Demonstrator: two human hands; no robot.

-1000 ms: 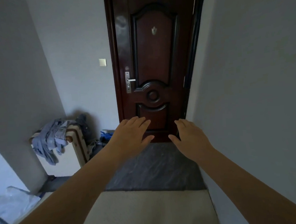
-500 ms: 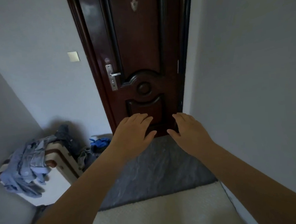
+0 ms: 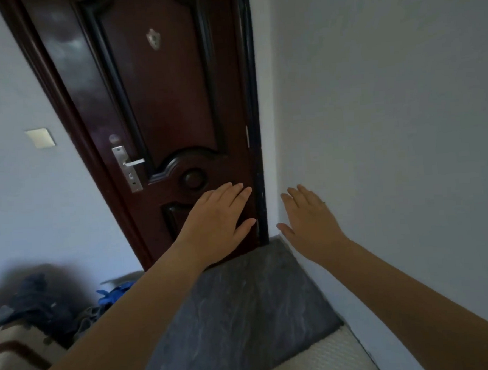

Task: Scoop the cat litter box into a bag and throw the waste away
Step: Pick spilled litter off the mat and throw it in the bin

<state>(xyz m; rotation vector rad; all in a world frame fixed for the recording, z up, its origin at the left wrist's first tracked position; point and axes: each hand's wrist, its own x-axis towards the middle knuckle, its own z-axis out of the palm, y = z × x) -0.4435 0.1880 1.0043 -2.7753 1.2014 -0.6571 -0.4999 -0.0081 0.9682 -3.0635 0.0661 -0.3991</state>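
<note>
Litter box: can't tell where it is from here. Left hand [image 3: 219,223]: fingers [image 3: 232,192] straight, close together, holding nothing, palm facing the door [image 3: 160,104], over its lower panel. Contact or a gap, can't tell. Right hand [image 3: 310,220]: fingers [image 3: 303,195] straight, slightly spread, also holding nothing, in front of the white wall [image 3: 390,118] just right of the door's edge. Hands near each other, not touching. Up and left of the left fingers: round boss [image 3: 192,178] on the door, then metal lever handle [image 3: 134,163] on its plate. Further left, wall switch [image 3: 40,137]. Below both hands: dark grey mat [image 3: 244,305], with pale ribbed rug [image 3: 319,360] at its near edge. Far lower left of the left hand: heap of clothes [image 3: 36,306] on a cream piece of furniture [image 3: 15,350], something blue [image 3: 115,294] beside it.
</note>
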